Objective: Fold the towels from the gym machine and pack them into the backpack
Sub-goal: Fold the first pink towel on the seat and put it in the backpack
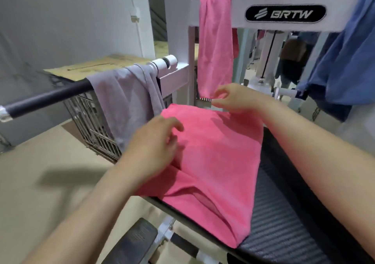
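Observation:
A pink towel (215, 162) lies partly folded on the black ribbed seat pad (284, 223) of the gym machine. My left hand (156, 148) rests on its left edge with the fingers loosely bent. My right hand (229, 99) pinches the towel's far corner. A second pink towel (215, 46) hangs from the white frame bar (284, 12). A grey towel (123, 101) is draped over the black handle bar (46, 97). A blue towel (345, 65) hangs at the right. No backpack is in view.
A metal wire crate (95, 127) stands on the beige floor under the handle bar, and a cardboard sheet (97, 66) lies behind it. A black footrest (132, 243) sits below the seat. A person stands behind the machine frame at the right.

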Tool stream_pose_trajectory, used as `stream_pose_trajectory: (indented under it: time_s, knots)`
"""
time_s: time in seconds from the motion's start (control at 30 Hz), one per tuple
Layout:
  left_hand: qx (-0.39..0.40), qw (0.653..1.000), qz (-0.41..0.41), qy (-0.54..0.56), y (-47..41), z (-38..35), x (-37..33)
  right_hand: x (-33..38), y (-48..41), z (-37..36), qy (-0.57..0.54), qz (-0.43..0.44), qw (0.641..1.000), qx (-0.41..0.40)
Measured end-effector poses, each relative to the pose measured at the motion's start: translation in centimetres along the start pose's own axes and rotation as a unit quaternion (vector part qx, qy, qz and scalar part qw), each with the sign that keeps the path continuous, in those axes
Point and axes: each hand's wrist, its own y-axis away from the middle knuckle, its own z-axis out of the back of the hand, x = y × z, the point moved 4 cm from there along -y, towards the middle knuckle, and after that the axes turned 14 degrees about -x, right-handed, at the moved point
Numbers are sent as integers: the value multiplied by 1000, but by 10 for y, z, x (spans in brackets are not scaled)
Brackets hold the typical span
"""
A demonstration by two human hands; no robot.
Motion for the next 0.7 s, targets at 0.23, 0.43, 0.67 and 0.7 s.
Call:
stream_pose_trajectory:
  time_s: [0.23,0.43,0.67,0.7]
  knots:
    - [108,967,-231,-26,63,-29,-119,-82,36,23,104,-110,982,116]
    - [145,951,-231,-148,68,-41,-135,-102,47,10,-75,-106,990,-51]
    - [319,891,-44,320,91,-35,-181,-137,106,75,254,-87,957,110]
    - [344,864,-23,367,97,-36,-190,-141,117,81,284,-97,943,140]
